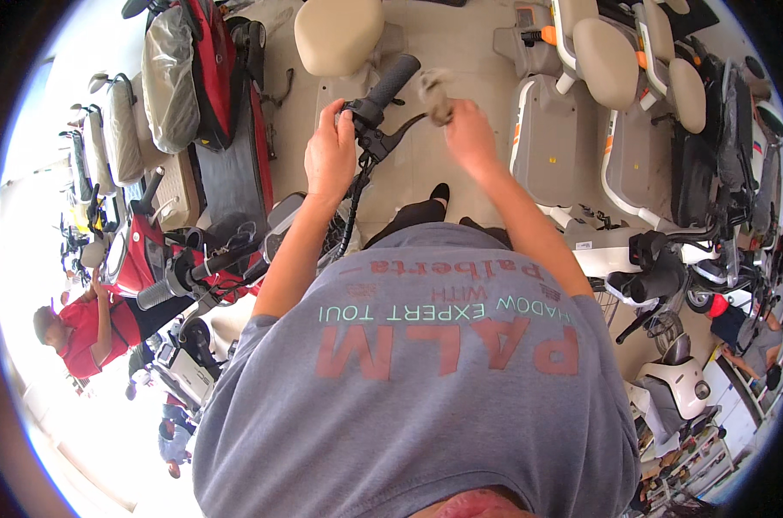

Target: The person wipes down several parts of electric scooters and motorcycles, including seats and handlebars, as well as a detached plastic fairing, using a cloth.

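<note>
My left hand (330,155) grips the handlebar of an electric scooter at the black control housing (367,111), thumb and fingers around its inner end. The ribbed black rubber grip (392,82) points up and to the right from there. A black brake lever (404,132) curves out below the grip. Cables in a black wrapped sleeve (352,213) run down from the lever mount. My right hand (472,133) holds a crumpled grey-brown rag (436,97), blurred by motion, just beyond the lever's tip. The rag appears apart from the grip.
A beige scooter seat (339,35) is ahead. Beige-grey scooters (546,142) line the right; a red scooter (220,78) with a plastic-wrapped seat stands left. Another handlebar grip (161,291) juts near my left elbow. A person in red (100,330) is at left, others farther off.
</note>
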`<action>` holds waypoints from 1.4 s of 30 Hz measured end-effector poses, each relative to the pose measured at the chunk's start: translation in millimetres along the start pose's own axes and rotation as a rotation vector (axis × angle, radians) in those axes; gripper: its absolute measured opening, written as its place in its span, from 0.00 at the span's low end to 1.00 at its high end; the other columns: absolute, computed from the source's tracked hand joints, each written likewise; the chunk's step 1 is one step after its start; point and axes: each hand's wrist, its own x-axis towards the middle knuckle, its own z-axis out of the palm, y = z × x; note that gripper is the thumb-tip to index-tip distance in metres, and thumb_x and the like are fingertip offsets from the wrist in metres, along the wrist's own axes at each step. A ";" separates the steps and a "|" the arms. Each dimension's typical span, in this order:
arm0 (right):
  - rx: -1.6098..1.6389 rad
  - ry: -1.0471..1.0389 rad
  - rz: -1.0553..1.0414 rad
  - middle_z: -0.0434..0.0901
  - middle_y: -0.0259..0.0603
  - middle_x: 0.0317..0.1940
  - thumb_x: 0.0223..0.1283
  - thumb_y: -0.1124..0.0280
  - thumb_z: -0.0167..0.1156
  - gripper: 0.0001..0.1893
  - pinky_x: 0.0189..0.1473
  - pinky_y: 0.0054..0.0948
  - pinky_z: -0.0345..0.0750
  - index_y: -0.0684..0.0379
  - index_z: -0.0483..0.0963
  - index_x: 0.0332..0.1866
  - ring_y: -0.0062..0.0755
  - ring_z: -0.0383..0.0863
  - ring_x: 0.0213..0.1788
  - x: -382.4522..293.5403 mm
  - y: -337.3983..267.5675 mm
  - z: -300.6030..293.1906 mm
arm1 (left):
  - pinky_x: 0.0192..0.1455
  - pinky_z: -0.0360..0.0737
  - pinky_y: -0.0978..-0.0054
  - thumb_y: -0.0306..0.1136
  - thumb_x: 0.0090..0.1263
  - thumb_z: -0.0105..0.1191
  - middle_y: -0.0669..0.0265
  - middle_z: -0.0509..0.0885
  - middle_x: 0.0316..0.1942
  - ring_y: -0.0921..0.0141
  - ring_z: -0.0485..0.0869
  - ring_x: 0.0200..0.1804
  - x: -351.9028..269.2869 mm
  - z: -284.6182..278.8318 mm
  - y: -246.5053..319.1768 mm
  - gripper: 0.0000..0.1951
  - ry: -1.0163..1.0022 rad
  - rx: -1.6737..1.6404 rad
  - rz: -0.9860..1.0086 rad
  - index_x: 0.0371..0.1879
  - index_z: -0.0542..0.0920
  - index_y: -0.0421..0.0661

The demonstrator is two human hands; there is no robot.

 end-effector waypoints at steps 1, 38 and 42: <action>0.069 -0.066 0.130 0.77 0.45 0.59 0.63 0.73 0.55 0.21 0.56 0.41 0.80 0.63 0.74 0.62 0.49 0.77 0.54 5.8 3.0 -2.4 | 0.47 0.78 0.51 0.44 0.80 0.44 0.46 0.87 0.36 0.45 0.85 0.43 -1.8 1.2 -1.1 0.20 0.026 0.015 0.043 0.61 0.77 0.46; 0.182 -0.040 -0.535 0.78 0.42 0.56 0.55 0.74 0.59 0.27 0.55 0.50 0.74 0.52 0.73 0.64 0.49 0.76 0.57 91.9 -70.7 -107.2 | 0.57 0.76 0.62 0.38 0.72 0.59 0.53 0.82 0.48 0.55 0.80 0.52 19.3 -16.1 37.1 0.21 -0.085 -0.013 0.133 0.60 0.79 0.42; 0.067 -0.037 -0.806 0.76 0.30 0.59 0.54 0.71 0.60 0.20 0.61 0.47 0.66 0.46 0.82 0.54 0.38 0.71 0.60 88.0 -74.5 -60.7 | 0.54 0.76 0.56 0.42 0.64 0.65 0.50 0.83 0.42 0.50 0.79 0.51 30.9 -9.4 41.9 0.21 -0.237 0.248 0.276 0.50 0.80 0.40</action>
